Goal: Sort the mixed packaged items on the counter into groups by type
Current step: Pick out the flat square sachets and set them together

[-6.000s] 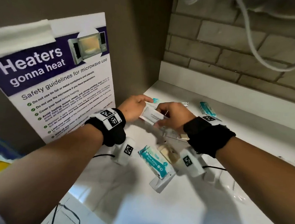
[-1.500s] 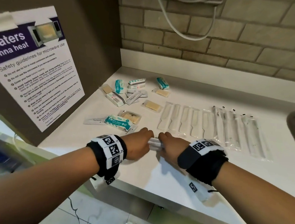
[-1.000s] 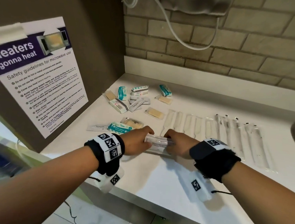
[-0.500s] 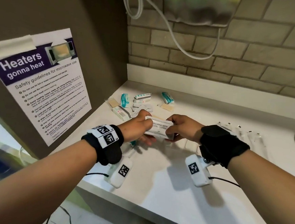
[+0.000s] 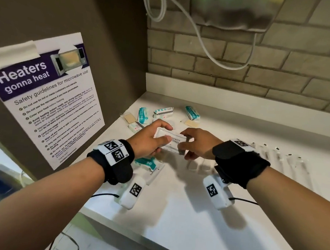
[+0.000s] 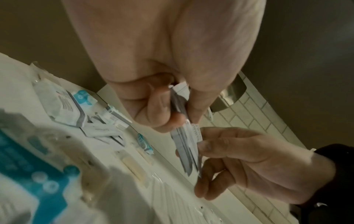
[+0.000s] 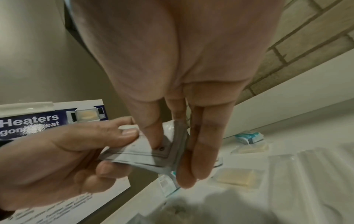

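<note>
Both hands hold a small stack of flat white shampoo sachets point(image 5: 169, 143) in the air above the white counter point(image 5: 192, 221). My left hand point(image 5: 166, 133) pinches the stack's left end between thumb and fingers. My right hand point(image 5: 183, 142) pinches its right end. In the left wrist view the sachets point(image 6: 184, 141) show edge-on, fanned slightly, between the left fingers point(image 6: 159, 112) and the right hand point(image 6: 222, 153). In the right wrist view the stack point(image 7: 145, 154) sits between the right fingers point(image 7: 201, 151) and the left hand point(image 7: 91, 151).
Teal-and-white packets point(image 5: 163, 112) and tan sachets point(image 5: 192, 123) lie scattered at the counter's back left. Another teal packet point(image 5: 147, 163) lies under my left hand. Long clear wrapped pieces point(image 5: 287, 164) lie in a row on the right. A microwave poster point(image 5: 43, 99) hangs on the left wall.
The hands have lifted the sachet stack off the counter near its front edge and carried it up and toward the back. Both hands keep their hold.
</note>
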{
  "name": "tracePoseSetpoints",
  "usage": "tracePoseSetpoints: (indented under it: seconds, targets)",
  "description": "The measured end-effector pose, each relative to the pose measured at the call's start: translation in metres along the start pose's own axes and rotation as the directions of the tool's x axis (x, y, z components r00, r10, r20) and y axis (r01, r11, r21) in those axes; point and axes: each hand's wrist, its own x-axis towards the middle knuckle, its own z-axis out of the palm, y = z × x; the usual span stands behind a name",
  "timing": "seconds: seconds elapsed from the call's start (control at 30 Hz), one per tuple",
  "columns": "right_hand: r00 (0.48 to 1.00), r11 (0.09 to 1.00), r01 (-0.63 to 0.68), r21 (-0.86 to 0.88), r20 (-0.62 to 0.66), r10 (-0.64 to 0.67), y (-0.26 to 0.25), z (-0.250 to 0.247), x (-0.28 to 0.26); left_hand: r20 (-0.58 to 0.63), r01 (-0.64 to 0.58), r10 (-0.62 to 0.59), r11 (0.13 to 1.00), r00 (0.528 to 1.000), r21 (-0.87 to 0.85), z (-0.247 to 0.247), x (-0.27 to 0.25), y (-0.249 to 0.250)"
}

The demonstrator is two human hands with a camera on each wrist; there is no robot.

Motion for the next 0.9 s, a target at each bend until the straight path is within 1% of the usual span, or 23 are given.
tracePoseSetpoints:
  seconds: [0.1, 0.17, 0.27, 0.37, 0.47, 0.6, 0.7, 0.73, 0.77, 0.8, 0.83, 0.87, 0.9]
  targets:
    - [1.0, 0.995, -0.022, -0.092, -0.012, 0.021, 0.001, -0.014, 0.014, -0.093, -0.035, 0.029, 0.997, 0.995, -0.063, -0.019, 0.006, 0.002]
    - [1.0, 0.974, -0.017, -0.227, -0.023, 0.012, 0.0, -0.023, 0.036, -0.158, -0.054, 0.038, 0.994, 0.987, -0.094, -0.038, 0.018, 0.005]
    - [0.999, 0.899, 0.026, -0.437, -0.029, -0.044, -0.004, -0.027, 0.072, -0.213, -0.083, 0.056, 0.989, 0.976, -0.12, -0.06, 0.037, 0.011]
    - [0.998, 0.823, 0.06, -0.565, 0.015, -0.062, -0.007, -0.021, 0.109, -0.229, -0.118, 0.087, 0.985, 0.97, -0.126, -0.074, 0.057, 0.016]
    - [0.998, 0.777, 0.055, -0.627, 0.065, -0.019, -0.005, -0.016, 0.145, -0.236, -0.111, 0.074, 0.983, 0.969, -0.146, -0.085, 0.078, 0.017]
    - [0.997, 0.71, 0.043, -0.703, 0.073, 0.012, 0.0, -0.005, 0.182, -0.232, -0.113, 0.074, 0.981, 0.97, -0.158, -0.093, 0.104, 0.009]
    - [0.988, 0.626, 0.113, -0.772, 0.156, 0.014, 0.001, -0.003, 0.201, -0.23, -0.103, 0.067, 0.984, 0.971, -0.149, -0.096, 0.12, -0.002]
    - [0.985, 0.64, 0.128, -0.758, 0.173, 0.007, 0.002, -0.005, 0.206, -0.228, -0.101, 0.065, 0.984, 0.971, -0.146, -0.096, 0.124, -0.005]
    - [0.979, 0.634, 0.152, -0.759, 0.202, 0.008, 0.001, -0.006, 0.211, -0.226, -0.096, 0.061, 0.985, 0.972, -0.146, -0.096, 0.128, -0.009]
    - [0.979, 0.635, 0.169, -0.754, 0.206, -0.017, 0.001, -0.006, 0.216, -0.226, -0.088, 0.053, 0.985, 0.973, -0.148, -0.095, 0.131, -0.012]
    - [0.982, 0.629, 0.15, -0.763, 0.188, -0.006, 0.002, -0.007, 0.22, -0.227, -0.079, 0.043, 0.985, 0.973, -0.153, -0.094, 0.134, -0.014]
    - [0.987, 0.665, 0.116, -0.738, 0.162, 0.007, -0.001, -0.009, 0.217, -0.227, -0.073, 0.035, 0.985, 0.973, -0.158, -0.093, 0.136, -0.016]
    - [0.987, 0.678, 0.104, -0.728, 0.16, 0.021, -0.002, -0.009, 0.216, -0.226, -0.067, 0.029, 0.985, 0.974, -0.162, -0.092, 0.136, -0.017]
